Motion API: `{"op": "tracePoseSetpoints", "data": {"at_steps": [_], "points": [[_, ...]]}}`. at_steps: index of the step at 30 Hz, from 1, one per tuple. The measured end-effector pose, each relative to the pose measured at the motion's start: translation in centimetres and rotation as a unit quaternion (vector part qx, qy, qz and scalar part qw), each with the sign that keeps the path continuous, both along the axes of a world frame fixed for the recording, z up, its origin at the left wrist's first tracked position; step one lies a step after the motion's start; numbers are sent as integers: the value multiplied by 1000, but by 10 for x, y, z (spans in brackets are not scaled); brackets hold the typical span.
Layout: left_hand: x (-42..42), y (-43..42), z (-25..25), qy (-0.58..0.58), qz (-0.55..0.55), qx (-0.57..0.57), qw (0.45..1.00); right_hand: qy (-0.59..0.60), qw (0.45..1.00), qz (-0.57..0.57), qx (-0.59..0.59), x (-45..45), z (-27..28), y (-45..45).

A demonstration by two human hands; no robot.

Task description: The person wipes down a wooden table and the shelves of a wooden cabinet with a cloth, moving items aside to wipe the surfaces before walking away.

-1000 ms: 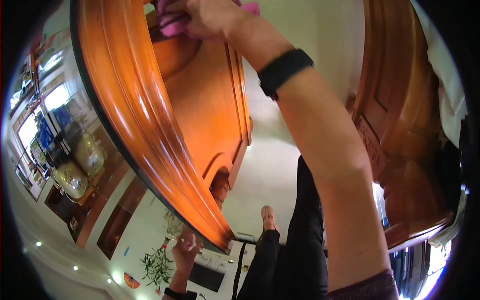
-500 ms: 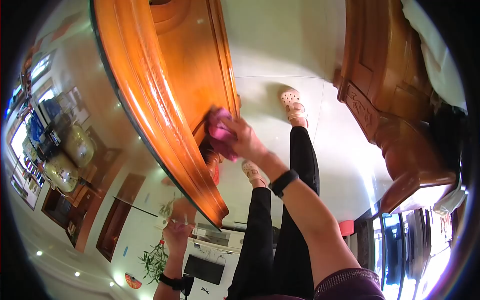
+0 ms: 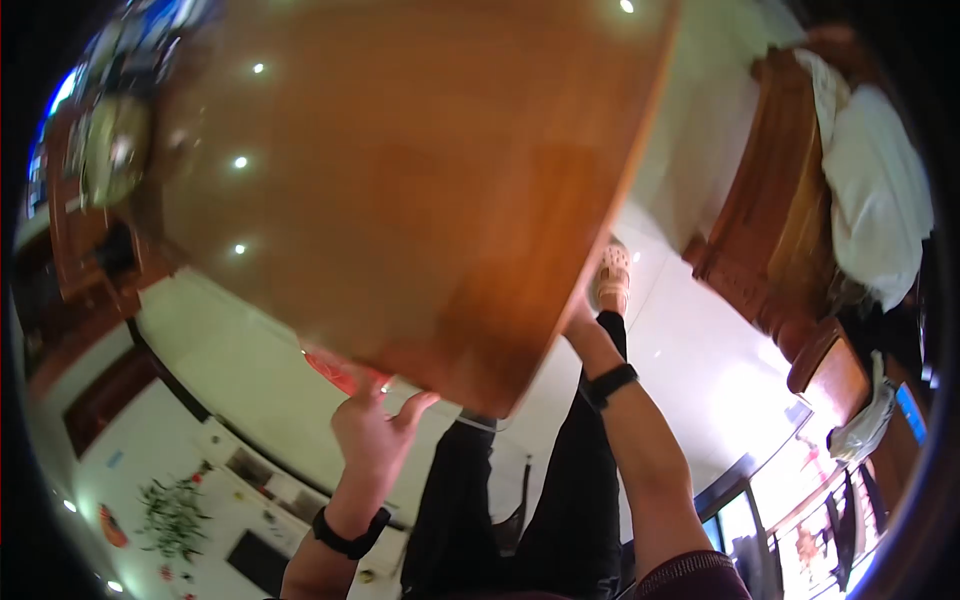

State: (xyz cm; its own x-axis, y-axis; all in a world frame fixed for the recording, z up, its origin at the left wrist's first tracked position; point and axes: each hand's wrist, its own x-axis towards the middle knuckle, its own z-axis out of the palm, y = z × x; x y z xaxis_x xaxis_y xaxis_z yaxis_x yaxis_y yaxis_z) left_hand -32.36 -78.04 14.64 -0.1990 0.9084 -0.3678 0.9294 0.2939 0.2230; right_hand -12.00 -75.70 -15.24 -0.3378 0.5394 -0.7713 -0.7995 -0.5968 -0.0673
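Note:
A glossy brown wooden tabletop (image 3: 400, 200) fills the upper middle of the view, with ceiling lights mirrored in it. My left hand (image 3: 375, 435) is at its near edge, thumb stretched out apart from the fingers; the fingertips are partly blurred. Beside the tabletop's right edge is my right hand (image 3: 583, 325). Its fingers are hidden by the edge, so whatever they hold cannot be seen. The pink cloth is out of sight. A red object (image 3: 335, 372) shows just past the near edge, close to my left fingers.
A carved wooden seat (image 3: 750, 200) with a white cloth (image 3: 875, 190) stands on the right. My legs and a beige shoe (image 3: 614, 270) are on the pale floor. A plant (image 3: 172, 515) and a dark screen (image 3: 258, 562) are at the lower left.
The view has swung from the table's side to its top. My right hand has moved right, behind the edge, and the pink cloth is no longer visible. My left thumb is now spread.

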Motion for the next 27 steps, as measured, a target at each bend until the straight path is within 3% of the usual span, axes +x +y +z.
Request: {"op": "tracePoseSetpoints", "data": {"at_steps": [3, 4, 5, 6, 7, 8, 10, 12, 15, 16, 18, 19, 21, 22, 24, 25, 27], "points": [[-15, -17, -14, -18, -102, 124, 987, -142, 937, 172, 267, 45, 53, -16], [-20, -26, -16, -60, -95, 96, 989, -298, 862, 294, 287, 50, 74, -29], [-26, -33, -20, -125, -54, 118, 984, -430, 749, 415, 287, 55, 94, -44], [-33, -48, -32, -238, 9, 144, 960, -448, 737, 450, 232, 53, 123, -53], [-45, -55, -25, -282, 37, 121, 951, -425, 770, 408, 246, 46, 144, -69], [-56, -63, -19, -327, 64, 96, 938, -425, 788, 411, 169, 45, 142, -86], [-88, -95, -29, -297, 100, 71, 947, -447, 797, 380, 144, 26, 168, -102], [-120, -123, -37, -263, 127, 24, 956, -392, 857, 322, 92, 25, 154, -122], [-168, -178, -67, -225, 172, -25, 959, -362, 858, 329, 158, -32, 153, -120], [-181, -186, -70, -229, 182, -23, 956, -339, 865, 351, 115, -47, 143, -118], [-191, -196, -75, -190, 180, -70, 963, -370, 795, 434, 205, -88, 128, -99], [-193, -193, -81, -193, 187, -66, 961, -420, 721, 480, 270, -106, 110, -90], [-193, -194, -88, -204, 229, -65, 950, -483, 631, 538, 283, -154, 112, -60], [-193, -193, -97, -211, 233, -68, 947, -490, 629, 530, 289, -175, 109, -47], [-193, -189, -119, -338, 273, -104, 895, -532, 570, 522, 346, -199, 92, -25], [-190, -184, -121, -292, 217, -66, 929, -544, 549, 503, 387, -204, 82, -15], [-188, -183, -138, -293, 202, -54, 933, -552, 500, 484, 459, -219, 71, 8]]}}
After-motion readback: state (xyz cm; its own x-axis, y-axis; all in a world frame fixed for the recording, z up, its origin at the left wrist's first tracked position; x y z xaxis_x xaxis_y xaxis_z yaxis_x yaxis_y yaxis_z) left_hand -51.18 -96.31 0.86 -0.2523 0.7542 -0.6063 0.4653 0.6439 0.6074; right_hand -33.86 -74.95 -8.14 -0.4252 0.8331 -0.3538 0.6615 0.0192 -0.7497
